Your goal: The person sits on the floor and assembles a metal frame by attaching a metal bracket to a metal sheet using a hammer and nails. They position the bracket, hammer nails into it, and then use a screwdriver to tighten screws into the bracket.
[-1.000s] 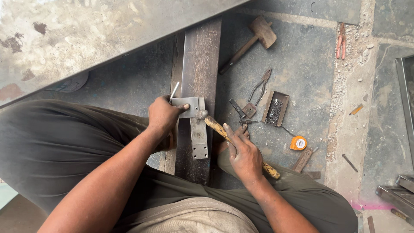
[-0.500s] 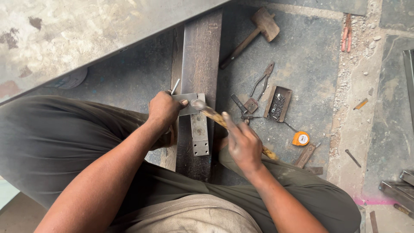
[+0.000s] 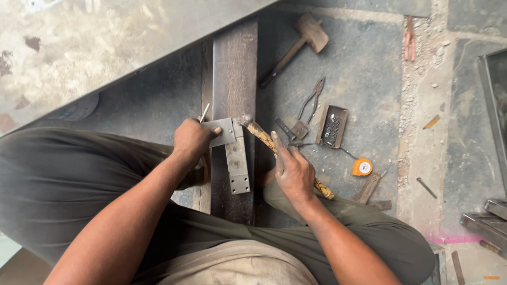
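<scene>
Bare forearms, dk olive trousers, beige shirt.

My left hand (image 3: 193, 141) covers the bracket's (image 3: 232, 153) left end; the small tray's (image 3: 331, 125) contents are too tiny to identify; metal bars (image 3: 488, 221) run off the frame's right edge.

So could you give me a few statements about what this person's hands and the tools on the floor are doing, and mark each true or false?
1. The right hand grips a hammer by its handle. True.
2. The left hand rests on the orange tape measure. False: it holds an L-shaped metal bracket on the dark beam; the tape measure lies apart on the floor.
3. A wooden mallet lies untouched on the floor. True.
4. The pliers are in the right hand. False: the pliers lie on the floor.
</scene>
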